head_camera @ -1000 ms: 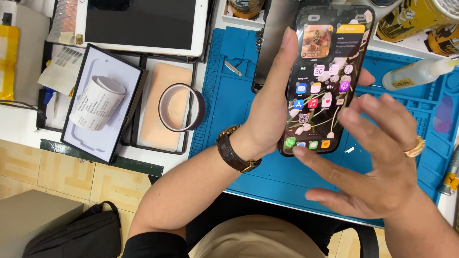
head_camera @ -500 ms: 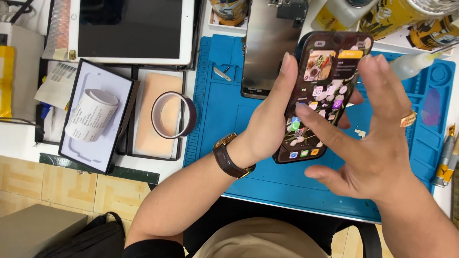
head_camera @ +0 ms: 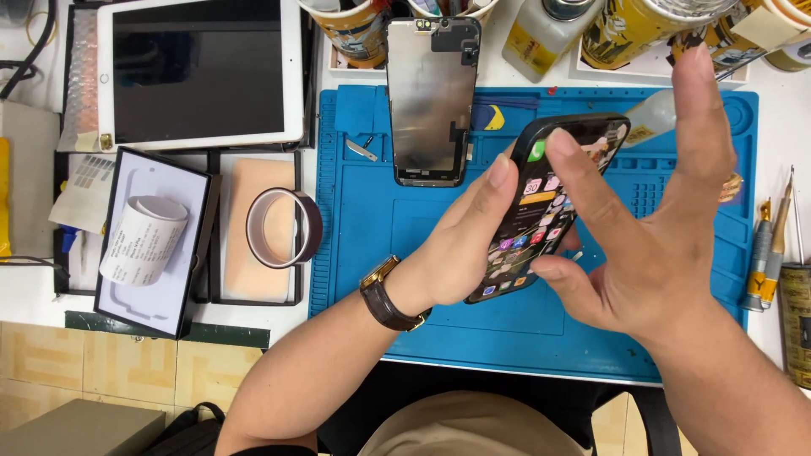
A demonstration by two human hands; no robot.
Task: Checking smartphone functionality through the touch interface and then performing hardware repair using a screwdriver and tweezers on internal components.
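In the head view, the smartphone (head_camera: 549,207) is tilted further than half a second ago, its top end now leaning up and to the right rather than standing nearly upright in the picture. The right hand (head_camera: 655,228) has shifted too: its index finger now lies across the upper part of the lit screen, while the other fingers spread open and point upward, gripping nothing. The left hand (head_camera: 473,245) is curled around the phone's left edge and holds it above the blue mat (head_camera: 363,228), clear of the surface.

The phone's lower right edge is hidden behind the right hand's thumb, and the back of the phone cannot be seen. The screen icons are too small to make out. The cans (head_camera: 642,29) and bottles at the top are cut off by the frame.

The phone's long axis runs diagonally, bottom end toward the lower left near the wrist with the brown watch (head_camera: 390,295), screen facing the camera. A detached display panel (head_camera: 431,101) lies on the mat just beyond, upright in the picture. A tablet (head_camera: 198,72) and a tape roll (head_camera: 283,228) sit well to the left.
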